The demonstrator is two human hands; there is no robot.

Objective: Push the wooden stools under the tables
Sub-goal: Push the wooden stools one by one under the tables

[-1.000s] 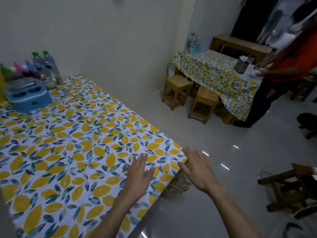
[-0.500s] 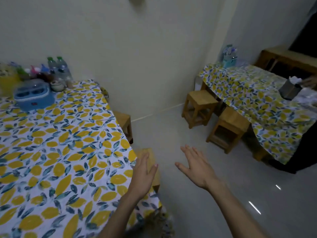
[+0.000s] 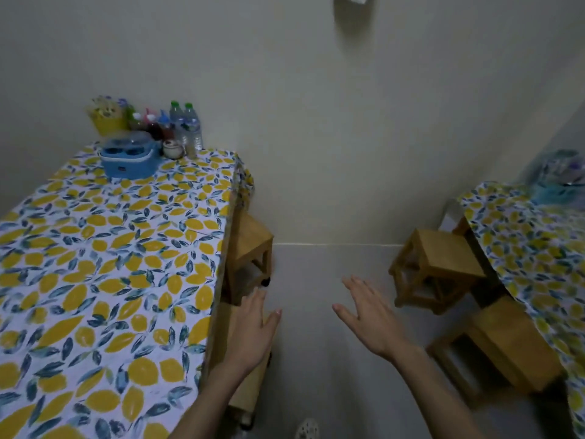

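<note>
Both hands are empty, with fingers spread wide. The left hand hovers over a wooden stool half tucked under the left table. At 12 o'clock from it, another stool pokes out. On that table's far end sit a blue box, a yellow bucket full of blurry things, and bottles. The right hand floats over bare floor. At 3 o'clock, two stools stick out from the right table, which is cut off by the edge.
</note>
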